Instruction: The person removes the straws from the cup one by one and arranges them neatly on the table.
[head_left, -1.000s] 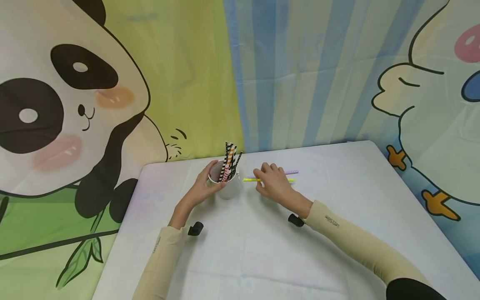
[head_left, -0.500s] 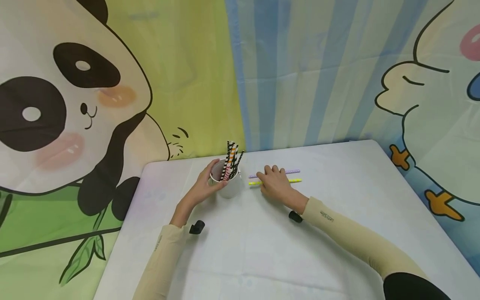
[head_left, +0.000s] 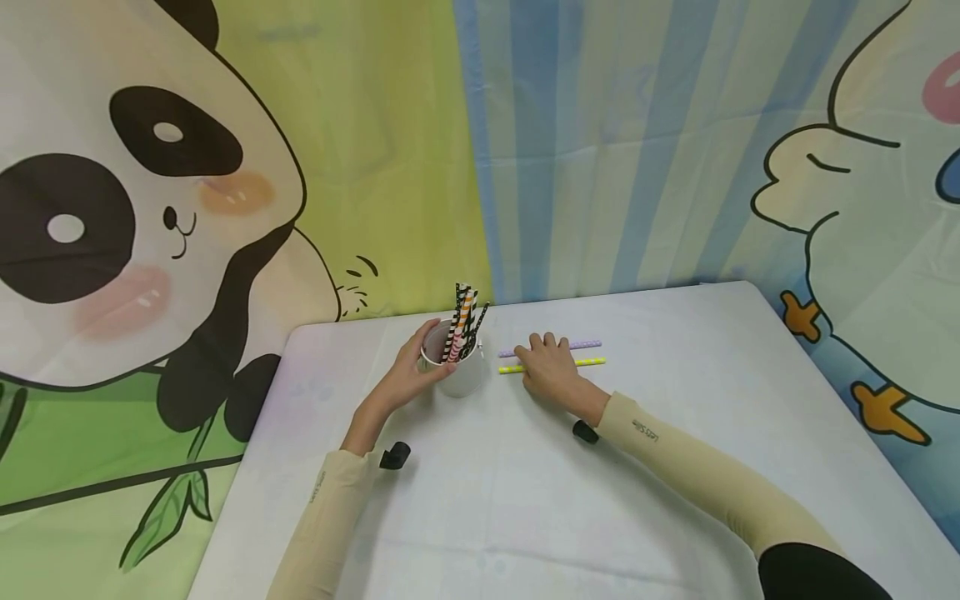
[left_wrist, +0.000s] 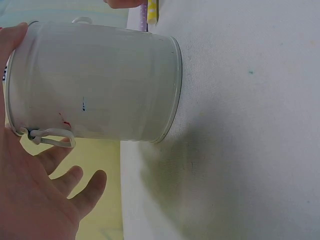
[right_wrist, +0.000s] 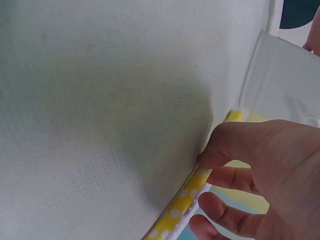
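A small white metal bucket stands upright on the table, with several patterned paper straws leaning in it. My left hand holds the bucket around its rim, thumb on the near side; in the left wrist view a wire handle loop hangs beside the fingers. To the bucket's right, a yellow paper straw with white dots and a lilac dotted one lie side by side. Over them is my right hand, its thumb and index finger pinching the yellow straw, as the right wrist view shows.
A white cloth covers the table. Behind its far edge hangs a printed curtain with a panda on the left and another cartoon figure on the right. Black wrist cameras sit beside both forearms.
The yellow straw, pinched a second ago, has come down and toward me with my right hand, so more of the lilac straw shows. My left hand keeps holding the bucket.
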